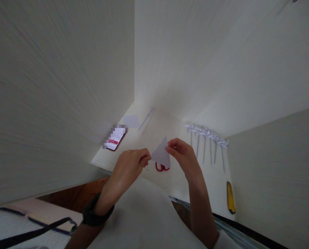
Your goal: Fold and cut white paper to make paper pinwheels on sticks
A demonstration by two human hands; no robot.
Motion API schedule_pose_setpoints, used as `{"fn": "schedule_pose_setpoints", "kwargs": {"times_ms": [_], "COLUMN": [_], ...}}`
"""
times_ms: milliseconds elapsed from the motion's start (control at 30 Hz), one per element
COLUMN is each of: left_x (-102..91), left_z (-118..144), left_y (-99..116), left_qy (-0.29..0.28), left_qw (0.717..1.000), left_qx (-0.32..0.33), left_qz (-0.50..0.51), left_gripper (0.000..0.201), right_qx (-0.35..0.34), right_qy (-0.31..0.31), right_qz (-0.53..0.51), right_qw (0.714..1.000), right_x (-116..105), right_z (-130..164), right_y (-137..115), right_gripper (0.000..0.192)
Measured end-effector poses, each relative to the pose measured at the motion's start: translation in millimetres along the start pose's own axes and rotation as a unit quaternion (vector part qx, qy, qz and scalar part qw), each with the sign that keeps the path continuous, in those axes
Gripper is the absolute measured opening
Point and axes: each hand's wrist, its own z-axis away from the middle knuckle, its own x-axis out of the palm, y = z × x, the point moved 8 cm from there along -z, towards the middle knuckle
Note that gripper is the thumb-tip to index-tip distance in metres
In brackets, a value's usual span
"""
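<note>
A small white paper triangle (161,154) is held up above the desk between both hands. My left hand (128,166) pinches its left corner. My right hand (181,154) pinches its right edge near the top. Red-handled scissors (162,168) lie on the desk just below the paper, mostly hidden by it.
On the white desk (149,131) lie a phone (115,138) with a lit screen, a square paper sheet (130,121), a thin white stick (145,119), a row of several white paper pinwheels (208,138) and a yellow utility knife (230,197). Walls close in left, back and right.
</note>
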Motion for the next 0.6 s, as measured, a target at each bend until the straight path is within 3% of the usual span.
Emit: {"fn": "schedule_pose_setpoints", "kwargs": {"times_ms": [167,400,600], "left_x": [0.8,-4.6,-6.4], "left_z": [0,1,2], "left_y": [1,-2,0], "left_qy": [-0.004,0.026,0.066], "left_qw": [1.000,0.998,0.995], "left_qx": [0.002,-0.007,0.023], "left_qz": [-0.002,-0.065,-0.075], "left_gripper": [0.021,0.020,0.018], "right_qx": [-0.033,-0.028,-0.066], "right_qy": [0.041,0.008,0.043], "right_qz": [0.017,0.055,0.074], "right_qw": [0.998,0.998,0.994], "right_x": [-5,-4,-9], "right_z": [3,3,6], "right_y": [-6,-9,-16], "right_gripper": [0.008,0.005,0.005]}}
